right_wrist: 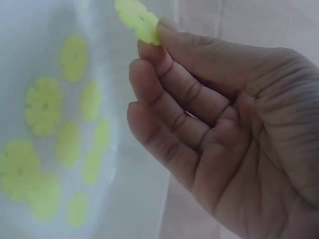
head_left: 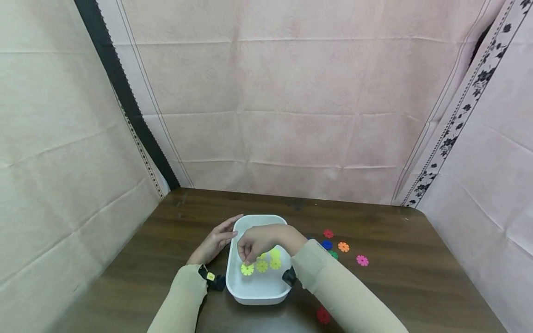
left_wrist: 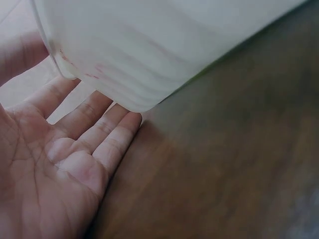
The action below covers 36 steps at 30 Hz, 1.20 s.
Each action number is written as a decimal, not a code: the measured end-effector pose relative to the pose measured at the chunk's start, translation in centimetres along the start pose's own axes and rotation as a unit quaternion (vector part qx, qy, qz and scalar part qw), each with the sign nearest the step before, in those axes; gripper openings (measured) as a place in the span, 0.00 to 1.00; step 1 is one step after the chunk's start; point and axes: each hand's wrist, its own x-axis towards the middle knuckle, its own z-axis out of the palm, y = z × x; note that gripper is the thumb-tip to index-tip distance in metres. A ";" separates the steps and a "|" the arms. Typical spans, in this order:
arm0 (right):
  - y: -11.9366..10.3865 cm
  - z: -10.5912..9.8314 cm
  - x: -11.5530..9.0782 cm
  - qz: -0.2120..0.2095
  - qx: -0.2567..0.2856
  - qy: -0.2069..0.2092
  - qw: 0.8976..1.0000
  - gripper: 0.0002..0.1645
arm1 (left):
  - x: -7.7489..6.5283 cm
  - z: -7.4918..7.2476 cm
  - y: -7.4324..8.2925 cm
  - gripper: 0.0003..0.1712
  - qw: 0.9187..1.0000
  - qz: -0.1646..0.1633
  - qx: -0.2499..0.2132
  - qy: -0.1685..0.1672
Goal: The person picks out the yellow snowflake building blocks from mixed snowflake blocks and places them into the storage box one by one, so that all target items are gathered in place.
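Over a white plastic tub [head_left: 258, 291], my right hand [head_left: 260, 241] pinches a yellow flower-shaped disc [right_wrist: 137, 21] between thumb and forefinger. Its other fingers are loosely bent. Several more yellow flower discs [head_left: 262, 266] lie spread on the tub's floor; the right wrist view shows others [right_wrist: 44, 107] there. Against the tub's far left side rests my left hand [head_left: 216, 240], its fingers nearly straight along the outer wall and its thumb at the rim. The left wrist view shows the fingertips partly behind the tub's corner.
Right of the tub, on the brown wooden table [head_left: 383, 286], lie flower discs: red [head_left: 328, 234], blue [head_left: 326, 244], orange [head_left: 343, 247], green [head_left: 333, 254] and pink [head_left: 362, 260]. Another red disc [head_left: 323, 315] is beside the right forearm. Pale cloth [head_left: 291, 115] hangs around the table.
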 end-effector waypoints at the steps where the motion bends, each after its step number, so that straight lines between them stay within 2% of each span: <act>1: 0.2 0.0 0.2 0.005 0.006 -0.007 1.000 0.03 | 0.0 0.0 0.0 0.34 1.000 0.000 -0.003 0.000; 7: 1.4 0.3 0.9 0.023 0.034 -0.036 0.999 0.04 | 0.1 0.1 0.2 0.34 1.000 0.000 -0.010 -0.005; 14: 1.2 0.6 1.3 0.045 0.057 -0.053 0.996 0.06 | 0.2 0.0 0.2 0.35 1.000 -0.006 -0.009 0.000; 20: 0.7 1.3 1.3 0.078 0.035 -0.060 0.995 0.08 | 0.0 0.1 0.1 0.35 1.000 -0.004 -0.009 -0.007; 25: 0.6 1.2 1.2 0.072 0.016 -0.048 0.996 0.06 | 0.0 0.1 0.2 0.34 1.000 -0.005 -0.007 -0.007; 36: 0.6 0.7 1.0 0.062 0.046 -0.046 0.996 0.07 | -0.1 0.0 0.3 0.35 1.000 -0.005 -0.003 -0.009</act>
